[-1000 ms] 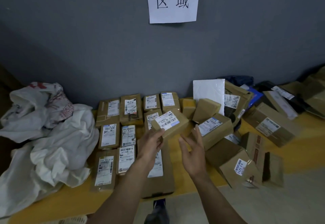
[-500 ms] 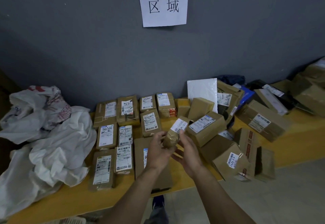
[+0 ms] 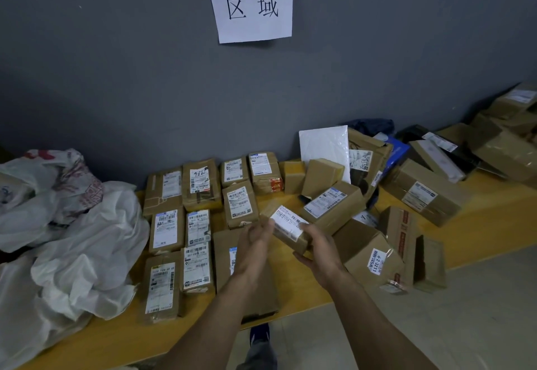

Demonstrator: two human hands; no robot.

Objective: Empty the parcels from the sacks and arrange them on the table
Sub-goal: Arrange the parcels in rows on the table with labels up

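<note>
**Desk:** What's the head view giving you?

**Op:** One parcel [image 3: 287, 226] in the air, label up and tilted, over the middle of the surface [image 3: 494, 218]. My right hand [image 3: 321, 250] has it, thumb on the label end and fingers curled underneath, so that grip is clamped on it. My left hand [image 3: 255, 242] is against the parcel's other side. The fingers touch it, but I can't tell from here whether they're closed round it or just steadying.

**Desk:** Where does it go?

**Op:** My guess is the gap just right of the rows [image 3: 197, 227]. Those lie flat with labels up, beside the sacks [image 3: 72, 239] crumpled at the left end.

**Desk:** Risks?

**Op:** Three, as I read it.
- **Slip:** The parcel looks taped and slick. If the left lets go while it's tilted, it could slide out of the right. It would land on the flat box [image 3: 225, 244] under my left arm, or go past the front edge to the floor [image 3: 436, 326].
- **Heap:** The heap [image 3: 369, 256] on the right leans every which way, just beside my right hand. A knuckle or forearm nudge could tip a box off the edge.
- **Crooked landing:** Set down crooked, the parcel would shove its neighbours out of line.
</note>
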